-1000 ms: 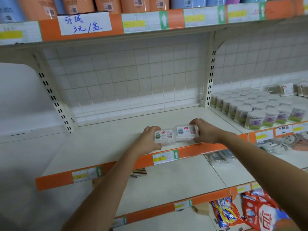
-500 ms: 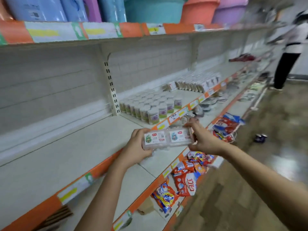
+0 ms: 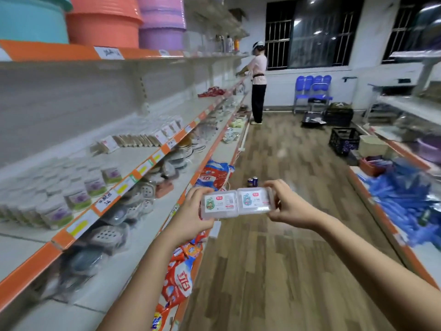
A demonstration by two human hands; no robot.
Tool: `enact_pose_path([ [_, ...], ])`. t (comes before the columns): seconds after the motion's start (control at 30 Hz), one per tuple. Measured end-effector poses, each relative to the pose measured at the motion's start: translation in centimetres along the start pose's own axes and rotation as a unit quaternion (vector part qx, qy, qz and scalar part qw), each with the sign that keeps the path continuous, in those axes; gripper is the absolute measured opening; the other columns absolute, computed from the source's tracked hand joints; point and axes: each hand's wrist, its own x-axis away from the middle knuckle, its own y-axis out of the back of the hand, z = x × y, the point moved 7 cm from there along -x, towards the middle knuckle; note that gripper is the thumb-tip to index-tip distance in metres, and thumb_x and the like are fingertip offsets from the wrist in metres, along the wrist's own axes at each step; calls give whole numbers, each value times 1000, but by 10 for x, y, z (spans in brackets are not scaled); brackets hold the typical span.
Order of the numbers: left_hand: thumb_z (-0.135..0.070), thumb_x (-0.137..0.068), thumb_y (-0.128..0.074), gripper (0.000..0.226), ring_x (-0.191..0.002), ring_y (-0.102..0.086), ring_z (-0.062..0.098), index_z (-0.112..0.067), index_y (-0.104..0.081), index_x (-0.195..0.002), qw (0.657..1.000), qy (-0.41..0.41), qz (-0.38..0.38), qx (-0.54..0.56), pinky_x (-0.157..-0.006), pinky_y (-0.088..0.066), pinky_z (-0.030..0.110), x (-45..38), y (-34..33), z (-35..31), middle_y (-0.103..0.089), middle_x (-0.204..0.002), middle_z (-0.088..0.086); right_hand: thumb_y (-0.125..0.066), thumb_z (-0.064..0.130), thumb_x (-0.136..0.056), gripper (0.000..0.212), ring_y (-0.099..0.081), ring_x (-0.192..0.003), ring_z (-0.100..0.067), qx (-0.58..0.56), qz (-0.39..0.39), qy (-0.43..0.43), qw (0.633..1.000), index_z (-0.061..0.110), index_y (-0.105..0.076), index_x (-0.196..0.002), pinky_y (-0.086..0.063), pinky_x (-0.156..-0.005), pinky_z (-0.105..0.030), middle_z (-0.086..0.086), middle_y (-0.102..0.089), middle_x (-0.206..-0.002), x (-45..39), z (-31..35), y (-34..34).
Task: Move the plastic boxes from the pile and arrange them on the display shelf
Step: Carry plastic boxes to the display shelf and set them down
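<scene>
Running along the left stood the display shelf [image 3: 152, 161], stocked with labelled jars [image 3: 71, 199]. Left hand [image 3: 191, 218] gripped the left plastic box [image 3: 220, 204], fingers curled round its end; right hand [image 3: 290, 206] pinched the right plastic box [image 3: 254, 200]. Both boxes were touching, held in mid-air over the aisle floor [image 3: 286, 271], off the shelf

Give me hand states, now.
Left hand: grips the left plastic box.
Right hand: grips the right plastic box.
</scene>
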Motion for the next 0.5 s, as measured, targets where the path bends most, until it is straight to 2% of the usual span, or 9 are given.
enact_pose_path([
  [0.07, -7, -76, -67, 63, -114, -50, 12, -21, -42, -132, 1000, -19, 17, 8, -94, -46, 32, -30, -26, -19, -35, -124, -11, -68, 0, -70, 65, -40, -87, 14, 5, -21, -15, 1000, 6, -41, -130, -32, -76, 1, 0, -38, -114, 7, -33, 25],
  [0.1, -7, -77, -67, 62, -113, -49, 11, -20, -41, -132, 999, -31, 25, 8, -92, -46, 29, -45, -40, -30, -35, -123, -11, -69, 1, -71, 65, -41, -86, 15, 8, -30, -22, 999, 9, -42, -129, -33, -75, 0, 1, -39, -114, 11, -49, 38],
  [0.2, -5, -78, -65, 61, -111, -45, 7, -18, -40, -132, 997, -64, 52, 6, -80, -37, 6, -90, -81, -62, -33, -123, -10, -69, 2, -71, 62, -46, -82, 7, 21, -55, -47, 997, 9, -42, -127, -36, -72, -4, -1, -40, -114, 21, -95, 75],
  [0.23, -4, -78, -66, 61, -113, -44, 6, -17, -40, -131, 995, -76, 62, 7, -80, -35, 3, -104, -96, -71, -33, -122, -10, -69, 2, -72, 62, -47, -82, 4, 24, -64, -57, 996, 9, -42, -127, -37, -70, -5, -1, -40, -114, 26, -109, 86],
  [0.27, -5, -77, -66, 61, -116, -43, 6, -17, -41, -131, 994, -88, 72, 9, -83, -34, 3, -118, -110, -79, -33, -122, -10, -68, 3, -72, 61, -47, -84, 5, 28, -75, -67, 995, 10, -42, -126, -36, -70, -4, -1, -40, -115, 30, -124, 98],
  [0.33, -6, -76, -67, 62, -121, -41, 6, -18, -41, -131, 990, -105, 96, 18, -92, -36, 13, -147, -140, -96, -34, -124, -8, -69, 5, -73, 60, -43, -91, 11, 37, -94, -88, 991, 12, -41, -126, -35, -74, -2, 1, -40, -116, 40, -155, 118],
  [0.4, -5, -75, -67, 62, -123, -38, 7, -17, -42, -131, 985, -130, 112, 25, -97, -34, 16, -175, -167, -113, -35, -124, -7, -70, 9, -75, 61, -42, -95, 8, 40, -110, -110, 987, 13, -40, -128, -35, -78, -2, 1, -40, -119, 49, -184, 136],
  [0.5, -4, -76, -67, 61, -110, -42, 3, -18, -42, -131, 978, -153, 136, 28, -93, -38, 14, -214, -204, -134, -36, -123, -8, -70, 14, -76, 62, -43, -99, 6, 45, -129, -149, 979, 17, -40, -129, -35, -79, -2, 3, -41, -120, 56, -226, 158],
])
